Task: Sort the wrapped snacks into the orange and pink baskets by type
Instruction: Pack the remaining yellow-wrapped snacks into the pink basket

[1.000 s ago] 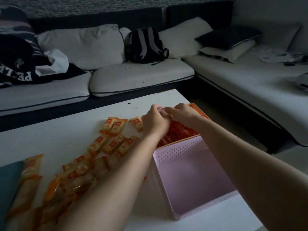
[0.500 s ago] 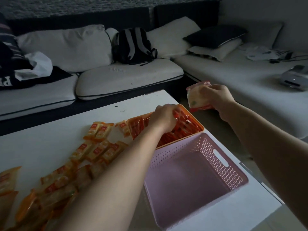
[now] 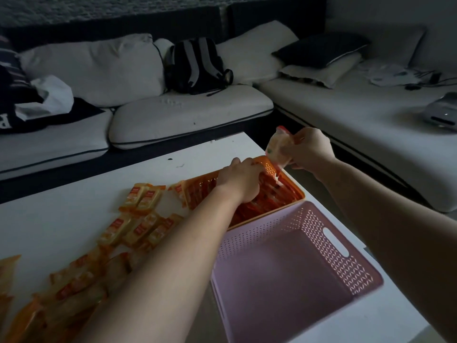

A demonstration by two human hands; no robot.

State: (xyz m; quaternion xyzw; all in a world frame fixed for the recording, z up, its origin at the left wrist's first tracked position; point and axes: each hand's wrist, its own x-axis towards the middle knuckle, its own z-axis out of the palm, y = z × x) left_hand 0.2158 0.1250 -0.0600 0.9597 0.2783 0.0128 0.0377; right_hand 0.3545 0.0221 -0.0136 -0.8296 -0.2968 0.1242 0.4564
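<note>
1. My right hand (image 3: 308, 149): grasping a pale snack packet (image 3: 278, 147) above the orange basket (image 3: 291, 184).
2. My left hand (image 3: 241, 178): inside that basket; grip hidden, cannot tell.
3. Pink basket (image 3: 356, 266): beside it.

Orange basket (image 3: 291, 184) holds red packs; pink basket (image 3: 356, 266) adjacent, seemingly bare; orange-wrapped snacks (image 3: 138, 226) scattered left.

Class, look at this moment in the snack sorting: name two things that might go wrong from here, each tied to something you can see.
1. The right hand holds a pale packet near the table's edge, above the orange basket's far corner; a slip could drop it to the floor.
2. The left hand digs inside the orange basket, while loose orange snacks lie under that forearm. Drawing back might sweep some aside, or mix types.
</note>
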